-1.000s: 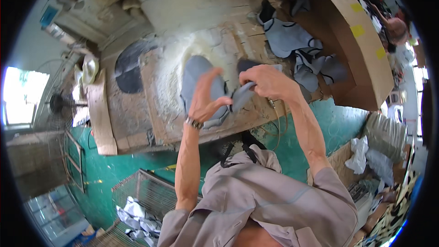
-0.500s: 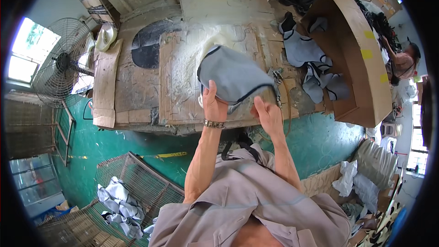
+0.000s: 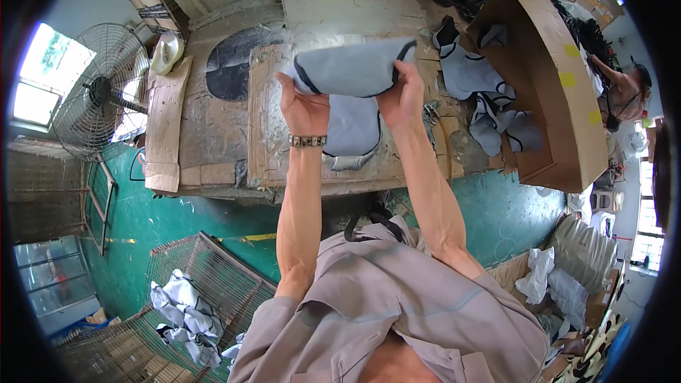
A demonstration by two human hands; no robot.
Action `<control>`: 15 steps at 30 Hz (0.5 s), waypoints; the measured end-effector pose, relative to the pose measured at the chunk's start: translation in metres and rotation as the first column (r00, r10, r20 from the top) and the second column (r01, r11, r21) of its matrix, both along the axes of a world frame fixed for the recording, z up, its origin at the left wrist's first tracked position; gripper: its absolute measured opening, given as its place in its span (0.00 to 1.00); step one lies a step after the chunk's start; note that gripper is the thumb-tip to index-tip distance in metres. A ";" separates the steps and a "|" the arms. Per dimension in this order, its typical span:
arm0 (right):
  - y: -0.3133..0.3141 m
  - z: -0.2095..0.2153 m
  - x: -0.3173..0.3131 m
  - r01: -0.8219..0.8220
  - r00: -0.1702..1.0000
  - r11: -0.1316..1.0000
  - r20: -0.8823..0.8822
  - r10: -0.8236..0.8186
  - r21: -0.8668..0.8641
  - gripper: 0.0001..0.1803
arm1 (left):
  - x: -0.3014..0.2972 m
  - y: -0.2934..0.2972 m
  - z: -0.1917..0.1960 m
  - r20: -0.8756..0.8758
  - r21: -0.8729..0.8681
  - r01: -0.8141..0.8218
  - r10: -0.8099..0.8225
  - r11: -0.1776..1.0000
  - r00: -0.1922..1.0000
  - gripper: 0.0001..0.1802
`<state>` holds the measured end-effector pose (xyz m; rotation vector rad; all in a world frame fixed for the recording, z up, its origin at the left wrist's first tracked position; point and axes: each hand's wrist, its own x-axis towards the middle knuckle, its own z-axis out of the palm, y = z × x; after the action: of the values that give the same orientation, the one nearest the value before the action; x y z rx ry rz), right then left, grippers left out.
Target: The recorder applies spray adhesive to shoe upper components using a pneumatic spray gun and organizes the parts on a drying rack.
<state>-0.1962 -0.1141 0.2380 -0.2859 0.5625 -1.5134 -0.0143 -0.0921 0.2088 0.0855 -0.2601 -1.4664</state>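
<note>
A grey fabric piece with black edging [image 3: 347, 69] is stretched crosswise above the worktable, between my two hands. My left hand [image 3: 305, 106] is closed at its left end, the fingers partly hidden by the cloth. Gripping the right end, my right hand [image 3: 403, 96] has its thumb on the black edge. Below, between my wrists, shows more grey black-edged fabric [image 3: 351, 128]; I cannot tell whether it belongs to the same piece or lies separately on the table.
The worktable is covered with worn cardboard [image 3: 213, 138]. A large cardboard box [image 3: 560, 92] lies at right, grey pieces [image 3: 468, 74] in and beside it. A fan [image 3: 99, 92] stands left; a wire rack [image 3: 213, 262] holds more fabric. Another person [image 3: 624, 89] is far right.
The fabric piece has moved up and away from me and now lies crosswise. My right hand, blurred and beside the piece before, now grips its right end. My left hand moved left and up.
</note>
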 end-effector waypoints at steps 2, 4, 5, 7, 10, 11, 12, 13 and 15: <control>0.006 0.004 0.002 -0.052 0.989 0.998 0.138 0.054 -0.019 0.22 | -0.001 0.006 -0.001 0.003 -0.090 -0.001 0.001 0.996 1.000 0.23; 0.015 -0.009 -0.003 -0.078 0.960 0.996 0.267 0.088 -0.045 0.23 | -0.016 0.024 -0.019 0.174 0.137 -0.156 0.131 0.978 0.976 0.24; 0.023 -0.026 -0.001 -0.022 0.986 0.991 0.168 -0.001 0.130 0.24 | -0.023 0.041 -0.031 0.211 0.236 -0.158 0.108 0.959 0.971 0.25; 0.042 -0.077 -0.005 0.031 0.999 0.928 0.026 -0.044 0.370 0.25 | -0.019 0.076 -0.078 0.202 0.415 -0.125 0.043 0.901 0.978 0.25; 0.081 -0.175 -0.044 0.098 0.983 0.837 -0.185 0.003 0.538 0.19 | -0.004 0.120 -0.146 0.052 0.461 0.061 -0.096 0.885 0.994 0.24; 0.091 -0.174 -0.040 0.085 0.984 0.830 -0.180 0.019 0.551 0.19 | 0.012 0.137 -0.168 0.018 0.446 0.116 -0.139 0.887 0.990 0.27; 0.100 -0.167 -0.038 0.089 0.969 0.813 -0.240 0.064 0.576 0.13 | 0.022 0.147 -0.182 -0.019 0.431 0.179 -0.189 0.884 0.982 0.31; 0.104 -0.162 -0.039 0.106 0.948 0.796 -0.301 0.099 0.595 0.07 | 0.025 0.144 -0.190 0.031 0.510 0.151 -0.194 0.847 0.981 0.26; 0.101 -0.174 -0.042 0.151 0.920 0.810 -0.380 0.093 0.566 0.07 | 0.022 0.126 -0.201 0.303 0.618 -0.048 -0.182 0.785 0.936 0.21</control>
<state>-0.2382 -0.0128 0.0641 -0.0902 1.3337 -1.2355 0.0077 0.0339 0.0076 0.8922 -0.0519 -1.5551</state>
